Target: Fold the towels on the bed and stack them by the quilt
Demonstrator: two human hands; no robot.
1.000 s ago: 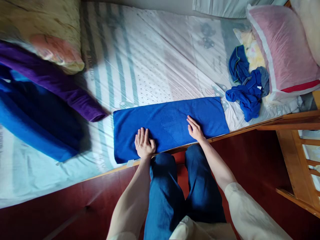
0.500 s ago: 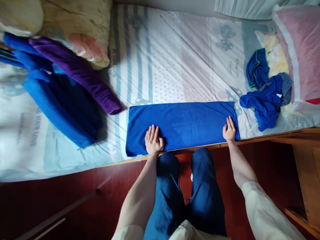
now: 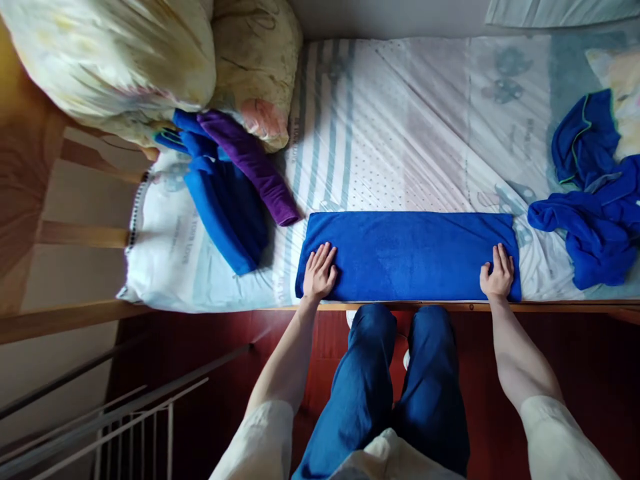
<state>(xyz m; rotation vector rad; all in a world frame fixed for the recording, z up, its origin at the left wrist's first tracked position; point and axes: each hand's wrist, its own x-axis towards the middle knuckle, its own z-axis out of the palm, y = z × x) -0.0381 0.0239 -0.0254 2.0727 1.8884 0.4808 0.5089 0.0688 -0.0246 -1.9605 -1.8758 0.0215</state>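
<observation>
Lying flat along the near edge of the bed [image 3: 400, 133], the towel [image 3: 407, 257] is already a long, narrow, even strip, so the lengthwise folding looks done; judging by that shape, the crosswise folds are still left. The left hand [image 3: 319, 273] presses its near-left end with fingers spread flat, grasping nothing. The right hand [image 3: 497, 275] rests on the near-right end, fingers released too, though whether a thumb hooks the edge is hard to tell. Folded cloths [image 3: 230, 193] lie to the left, a crumpled blue heap [image 3: 587, 220] at right.
</observation>
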